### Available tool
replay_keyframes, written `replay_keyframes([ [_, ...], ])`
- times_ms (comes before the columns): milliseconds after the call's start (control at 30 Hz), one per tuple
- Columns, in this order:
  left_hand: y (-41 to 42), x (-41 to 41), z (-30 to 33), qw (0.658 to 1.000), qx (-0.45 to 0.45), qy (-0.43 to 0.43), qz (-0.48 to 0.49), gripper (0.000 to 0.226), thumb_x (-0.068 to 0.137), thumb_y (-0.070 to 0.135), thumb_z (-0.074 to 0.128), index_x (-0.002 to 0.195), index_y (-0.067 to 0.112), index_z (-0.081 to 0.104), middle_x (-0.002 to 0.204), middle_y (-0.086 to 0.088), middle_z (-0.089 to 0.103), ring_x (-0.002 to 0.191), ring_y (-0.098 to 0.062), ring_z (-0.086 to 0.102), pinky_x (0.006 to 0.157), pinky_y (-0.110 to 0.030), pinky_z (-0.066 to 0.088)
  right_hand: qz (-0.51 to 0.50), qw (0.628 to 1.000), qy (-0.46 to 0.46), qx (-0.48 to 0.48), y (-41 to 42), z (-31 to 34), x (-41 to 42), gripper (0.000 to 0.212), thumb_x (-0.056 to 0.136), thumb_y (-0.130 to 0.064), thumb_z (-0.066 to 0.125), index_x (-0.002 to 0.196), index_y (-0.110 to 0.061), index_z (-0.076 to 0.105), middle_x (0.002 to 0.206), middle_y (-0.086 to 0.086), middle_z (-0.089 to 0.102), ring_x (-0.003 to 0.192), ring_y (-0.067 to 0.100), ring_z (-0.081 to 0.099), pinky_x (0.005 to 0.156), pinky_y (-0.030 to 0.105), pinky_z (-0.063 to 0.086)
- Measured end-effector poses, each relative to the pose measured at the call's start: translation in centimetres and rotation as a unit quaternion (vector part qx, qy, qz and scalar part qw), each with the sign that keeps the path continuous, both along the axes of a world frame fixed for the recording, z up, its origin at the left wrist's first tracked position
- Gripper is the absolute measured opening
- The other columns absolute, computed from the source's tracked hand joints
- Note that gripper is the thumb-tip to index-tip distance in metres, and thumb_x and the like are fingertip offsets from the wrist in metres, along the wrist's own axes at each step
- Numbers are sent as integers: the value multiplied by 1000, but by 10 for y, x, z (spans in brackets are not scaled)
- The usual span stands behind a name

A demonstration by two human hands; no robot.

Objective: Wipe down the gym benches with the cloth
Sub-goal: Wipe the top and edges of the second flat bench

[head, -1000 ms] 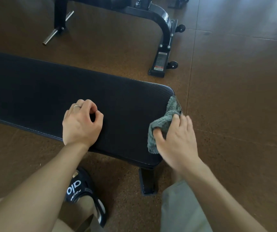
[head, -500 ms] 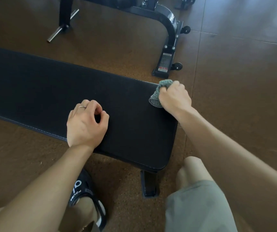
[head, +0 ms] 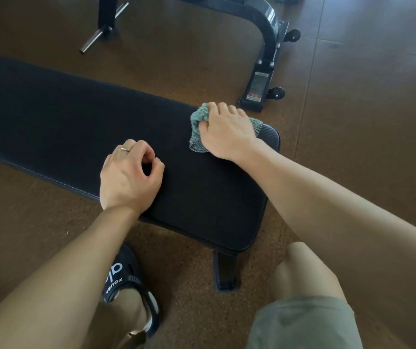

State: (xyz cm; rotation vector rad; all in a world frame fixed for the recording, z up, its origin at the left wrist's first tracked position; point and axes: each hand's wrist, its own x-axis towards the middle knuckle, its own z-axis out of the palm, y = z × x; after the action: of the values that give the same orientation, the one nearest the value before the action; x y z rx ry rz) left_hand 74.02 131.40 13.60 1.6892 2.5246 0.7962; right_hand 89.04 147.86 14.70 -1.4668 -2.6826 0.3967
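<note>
Cloth (head: 197, 122), teal, bunched under right hand (head: 224, 133), fingers curled over it, on bench (head: 50, 117) far corner. Left hand (head: 128, 177) loosely curled, holding nothing, resting on pad.

Right hand (head: 224, 133) reaching forward, palm down, fingers spread and curled over the bunched green cloth (head: 198, 124), thumb toward the left edge of it; cloth showing on both sides of the grip, ahead of the knuckles and beside the little finger; wrist low, forearm stretching back toward the lower right. Left hand (head: 130, 176) knuckles up, fingers curled loosely inward with thumb tip near the forefinger, holding nothing, heel resting on the black bench pad (head: 50, 117); ring (head: 124, 149) on one finger; left forearm running back to the lower left; hands apart, left nearer the body.
</note>
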Motion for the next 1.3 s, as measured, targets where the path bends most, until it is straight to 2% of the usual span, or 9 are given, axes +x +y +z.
replay_keyframes([
  [267, 0, -1, -1, 1000, -8, 4, 1, 13, 91, 28, 56, 83, 18, 53, 86, 3, 55, 82, -23, 52, 78, -44, 47, -70, 998, 2, -7, -2, 3, 60, 50, 107, -40, 28, 144, -10, 44, 142, 13, 51, 132, 33, 48, 109, 45, 35],
  [367, 0, -2, -1, 1000, -10, 4, -7, 12, 91, 27, 56, 83, 18, 53, 86, 3, 55, 82, -22, 51, 79, -44, 47, -132, 990, 25, -48, -9, 3, 79, 49, 108, -39, 28, 143, -9, 42, 139, 14, 48, 130, 36, 45, 105, 47, 37],
  [567, -3, 0, 2, 1000, -16, -6, -14, 13, 93, 27, 57, 83, 18, 54, 88, 2, 57, 81, -21, 48, 82, -46, 47, -317, 931, 165, -79, -63, -16, 91, 43, 109, -33, 30, 138, -3, 42, 134, 19, 49, 119, 42, 50, 96, 46, 38],
  [733, -2, -3, 2, 999, -20, -8, -43, 14, 93, 30, 52, 83, 21, 51, 88, 4, 54, 84, -21, 49, 88, -41, 43, -374, 913, 149, -73, -131, -18, 74, 43, 107, -32, 28, 135, -4, 44, 128, 17, 49, 115, 38, 50, 91, 45, 38],
  [933, -5, -15, -1, 994, -7, -28, -108, 13, 95, 31, 52, 86, 22, 54, 89, 4, 56, 85, -19, 51, 90, -39, 40, -496, 854, 158, -1, -222, -14, 32, 41, 107, -35, 33, 139, -9, 42, 120, 9, 48, 104, 29, 47, 93, 43, 41],
  [1033, -7, -21, -1, 990, -8, -27, -139, 15, 96, 32, 51, 87, 22, 55, 89, 3, 58, 85, -19, 53, 88, -40, 41, -579, 786, 216, 10, -245, -15, 5, 45, 107, -36, 36, 144, -10, 37, 122, 6, 45, 105, 23, 43, 94, 41, 41],
  [1200, -3, -26, 4, 982, -25, -49, -180, 15, 98, 33, 52, 90, 22, 58, 91, 4, 58, 87, -15, 48, 85, -36, 37, -688, 584, 429, -34, -250, -6, -62, 49, 110, -32, 38, 153, -10, 30, 144, 5, 47, 123, 14, 48, 100, 27, 38],
  [1233, -3, -31, 5, 976, -27, -65, -207, 14, 99, 32, 52, 92, 21, 59, 92, 4, 58, 89, -15, 47, 85, -35, 36, -691, 562, 452, -51, -247, -3, -77, 50, 110, -32, 38, 154, -10, 28, 147, 6, 46, 121, 12, 47, 98, 24, 36],
  [1300, -6, -52, 13, 958, -21, -83, -273, 13, 100, 28, 51, 96, 19, 61, 94, 3, 58, 90, -16, 51, 83, -34, 39, -692, 552, 458, -82, -242, 1, -104, 51, 111, -32, 37, 155, -9, 25, 149, 8, 45, 116, 11, 45, 94, 21, 30],
])
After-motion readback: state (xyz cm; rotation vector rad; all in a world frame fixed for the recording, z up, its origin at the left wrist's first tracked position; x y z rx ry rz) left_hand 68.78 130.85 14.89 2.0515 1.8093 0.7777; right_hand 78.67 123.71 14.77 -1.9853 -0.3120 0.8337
